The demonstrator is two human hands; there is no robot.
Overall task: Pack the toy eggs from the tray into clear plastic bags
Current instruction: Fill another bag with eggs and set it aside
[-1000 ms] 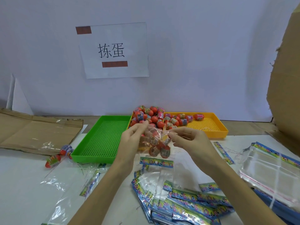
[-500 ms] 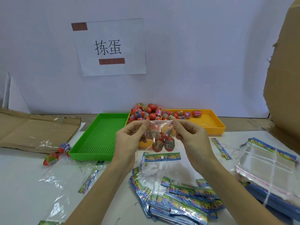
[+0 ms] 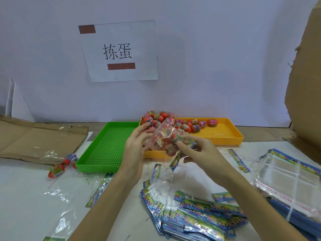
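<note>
1. Clear crinkled film fills the middle of the head view: a filled plastic bag (image 3: 165,140) is held in the air between both hands, above the near rim of the orange tray (image 3: 224,134).
2. Left hand (image 3: 137,146): fingers loosely spread against the bag's left side, thumb side towards me. I read this as steadying, not pinching.
3. Right hand (image 3: 196,150): fingers curled, pinching the bag's printed header end (image 3: 188,142). I judge this is the closing or turning-over step, since the eggs already sit inside.
4. Bagged eggs (image 3: 171,145): red, rounded, glossy, with printed wrap bands. The film blurs the count, so I cannot give it.
5. Loose toy eggs (image 3: 173,121) are heaped at the far-left corner of the orange tray and trail along its far edge. The tray floor is perforated plastic, bare at its right half.
6. Green tray (image 3: 107,146) abuts the orange one on the left. Same perforated floor, nothing in it; I take it as the place for finished packs.
7. Near edge of the tabletop: a fanned stack of empty bags (image 3: 199,216) with colourful card headers, within easy reach of the right hand.
8. Right edge: a banded bundle of clear bags (image 3: 284,181), flat and shiny.
9. Left of the green tray: one packed bag of eggs (image 3: 64,164) lies on the tabletop beside flattened cardboard (image 3: 38,138).
</note>
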